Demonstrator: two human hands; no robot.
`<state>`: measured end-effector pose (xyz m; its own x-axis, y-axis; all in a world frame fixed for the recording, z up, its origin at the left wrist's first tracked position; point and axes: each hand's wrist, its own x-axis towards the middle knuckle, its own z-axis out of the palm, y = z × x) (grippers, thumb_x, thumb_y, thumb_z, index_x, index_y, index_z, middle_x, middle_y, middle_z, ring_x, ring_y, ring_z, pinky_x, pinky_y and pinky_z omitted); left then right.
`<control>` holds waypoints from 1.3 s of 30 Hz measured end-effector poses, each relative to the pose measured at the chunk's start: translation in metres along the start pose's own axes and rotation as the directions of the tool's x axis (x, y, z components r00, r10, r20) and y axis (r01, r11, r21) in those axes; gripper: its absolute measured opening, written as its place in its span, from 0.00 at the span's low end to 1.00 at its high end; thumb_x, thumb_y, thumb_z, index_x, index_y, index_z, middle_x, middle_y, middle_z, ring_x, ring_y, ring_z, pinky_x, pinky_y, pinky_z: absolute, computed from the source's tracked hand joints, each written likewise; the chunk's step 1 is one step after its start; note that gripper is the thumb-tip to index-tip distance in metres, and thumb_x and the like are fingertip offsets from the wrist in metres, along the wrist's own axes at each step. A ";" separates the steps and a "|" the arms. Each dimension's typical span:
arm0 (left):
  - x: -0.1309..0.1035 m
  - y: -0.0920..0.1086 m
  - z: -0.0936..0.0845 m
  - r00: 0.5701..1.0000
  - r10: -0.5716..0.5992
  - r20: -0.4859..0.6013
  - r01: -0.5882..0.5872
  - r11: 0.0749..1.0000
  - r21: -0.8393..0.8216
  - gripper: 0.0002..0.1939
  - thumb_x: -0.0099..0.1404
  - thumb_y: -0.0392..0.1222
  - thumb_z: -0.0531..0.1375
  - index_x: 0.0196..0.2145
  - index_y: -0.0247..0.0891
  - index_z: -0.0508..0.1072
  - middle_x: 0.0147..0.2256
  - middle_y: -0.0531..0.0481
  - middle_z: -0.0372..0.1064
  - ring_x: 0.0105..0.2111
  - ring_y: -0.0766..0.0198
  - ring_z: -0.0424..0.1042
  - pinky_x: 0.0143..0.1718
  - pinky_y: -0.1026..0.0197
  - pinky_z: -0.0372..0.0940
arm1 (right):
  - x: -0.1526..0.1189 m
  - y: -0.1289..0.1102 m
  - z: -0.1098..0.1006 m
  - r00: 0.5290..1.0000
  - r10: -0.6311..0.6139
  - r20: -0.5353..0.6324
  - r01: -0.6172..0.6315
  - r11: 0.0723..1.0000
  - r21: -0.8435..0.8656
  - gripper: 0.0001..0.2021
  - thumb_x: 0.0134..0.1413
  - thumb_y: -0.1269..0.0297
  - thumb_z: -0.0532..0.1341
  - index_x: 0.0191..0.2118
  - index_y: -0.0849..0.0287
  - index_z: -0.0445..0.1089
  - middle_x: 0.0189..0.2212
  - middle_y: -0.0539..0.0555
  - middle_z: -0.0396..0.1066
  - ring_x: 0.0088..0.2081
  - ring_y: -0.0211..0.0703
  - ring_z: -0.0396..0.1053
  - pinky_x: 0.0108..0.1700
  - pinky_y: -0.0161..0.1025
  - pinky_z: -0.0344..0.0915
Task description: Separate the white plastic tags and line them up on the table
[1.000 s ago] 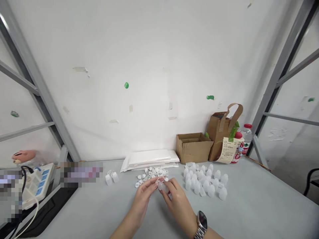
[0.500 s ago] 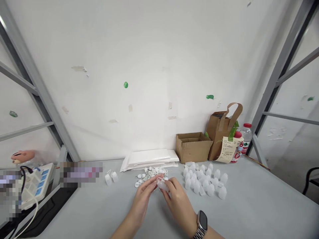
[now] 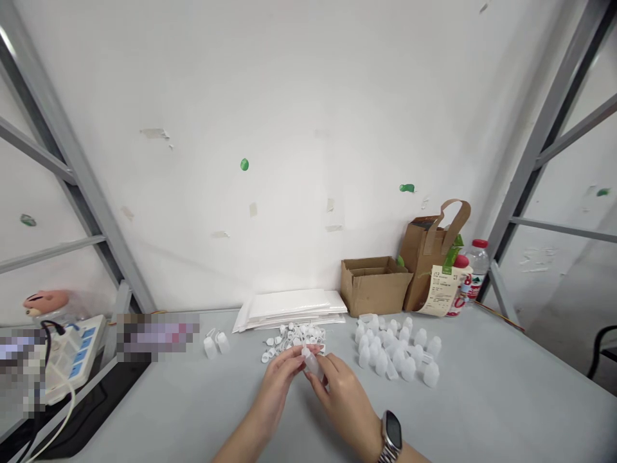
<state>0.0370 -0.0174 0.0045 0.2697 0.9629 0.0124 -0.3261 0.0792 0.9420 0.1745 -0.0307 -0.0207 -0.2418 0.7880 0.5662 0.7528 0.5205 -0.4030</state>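
A small translucent white plastic bottle (image 3: pixel 313 365) is held tilted between my two hands, above the grey table. My right hand (image 3: pixel 341 388), with a watch on its wrist, grips the body of the bottle from the right. At the bottle's narrow top, the fingers of my left hand (image 3: pixel 282 381) are closed; a white cap there is partly hidden. Just behind my hands lies a pile of white caps with loops (image 3: pixel 292 335). To the right stand and lie several uncapped-looking bottles (image 3: pixel 398 350). Two bottles with loops (image 3: pixel 216 345) stand together on the left.
White flat envelopes (image 3: pixel 292 307) are stacked against the wall. An open cardboard box (image 3: pixel 376 290), a brown paper bag (image 3: pixel 420 270) and a red-capped drink bottle (image 3: pixel 477 262) stand at the back right. A power strip (image 3: pixel 80 354) with cables sits at the far left.
The bottle has turned more upright, with its top tilted away from me. My right hand has shifted slightly lower, while my left stays at the bottle's top.
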 end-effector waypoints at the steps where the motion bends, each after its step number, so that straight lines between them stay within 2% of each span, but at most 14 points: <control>1: 0.000 0.000 0.000 1.000 -0.002 -0.003 0.002 1.000 -0.001 0.13 0.56 0.39 0.57 0.38 0.36 0.76 0.43 0.45 0.73 0.49 0.53 0.64 0.54 0.53 0.52 | 0.000 0.000 0.000 1.000 0.000 0.006 0.000 1.000 -0.008 0.07 0.54 0.71 0.55 0.39 0.58 0.65 0.30 0.55 0.69 0.32 0.45 0.69 0.31 0.40 0.68; 12: 0.001 0.003 0.004 0.999 -0.023 -0.028 0.023 1.000 0.006 0.10 0.54 0.40 0.59 0.34 0.36 0.76 0.40 0.44 0.73 0.45 0.53 0.67 0.50 0.55 0.55 | -0.002 -0.003 0.001 1.000 -0.007 0.024 0.008 1.000 -0.023 0.07 0.53 0.73 0.55 0.38 0.59 0.65 0.30 0.56 0.70 0.32 0.45 0.69 0.33 0.40 0.68; 20: 0.000 0.003 0.004 0.993 -0.065 -0.099 0.067 0.998 0.019 0.12 0.52 0.42 0.61 0.34 0.35 0.77 0.39 0.42 0.75 0.47 0.51 0.66 0.51 0.53 0.55 | -0.005 -0.005 0.003 0.998 0.023 0.061 -0.023 1.000 -0.002 0.05 0.54 0.71 0.55 0.37 0.59 0.65 0.30 0.55 0.70 0.31 0.44 0.69 0.32 0.39 0.67; 31: -0.001 0.001 0.005 0.996 -0.064 -0.057 0.061 0.996 -0.060 0.13 0.51 0.41 0.62 0.35 0.35 0.77 0.42 0.42 0.74 0.49 0.51 0.65 0.53 0.53 0.54 | -0.004 -0.004 0.003 1.000 0.025 0.018 -0.025 1.000 0.002 0.05 0.54 0.71 0.53 0.35 0.59 0.66 0.28 0.55 0.69 0.30 0.44 0.68 0.31 0.39 0.65; 35: 0.000 0.004 0.005 0.996 -0.075 -0.057 0.074 0.997 -0.023 0.13 0.50 0.41 0.62 0.35 0.35 0.77 0.42 0.42 0.73 0.50 0.50 0.64 0.52 0.54 0.56 | -0.004 -0.005 0.002 0.998 0.055 0.014 -0.056 0.995 0.080 0.06 0.55 0.69 0.53 0.34 0.59 0.67 0.28 0.54 0.69 0.31 0.43 0.68 0.32 0.37 0.64; 39: -0.002 0.005 0.004 0.995 -0.092 -0.042 0.092 0.996 -0.022 0.15 0.51 0.42 0.61 0.38 0.36 0.76 0.41 0.43 0.74 0.49 0.51 0.65 0.52 0.54 0.55 | -0.001 -0.008 -0.003 0.982 0.161 0.102 -0.182 0.951 0.251 0.09 0.56 0.64 0.53 0.31 0.59 0.68 0.26 0.51 0.69 0.28 0.39 0.65 0.30 0.33 0.60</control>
<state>0.0391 -0.0196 0.0103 0.2601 0.9615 -0.0888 -0.3202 0.1727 0.9315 0.1702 -0.0364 -0.0159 -0.1787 0.8910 0.4174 0.6064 0.4338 -0.6664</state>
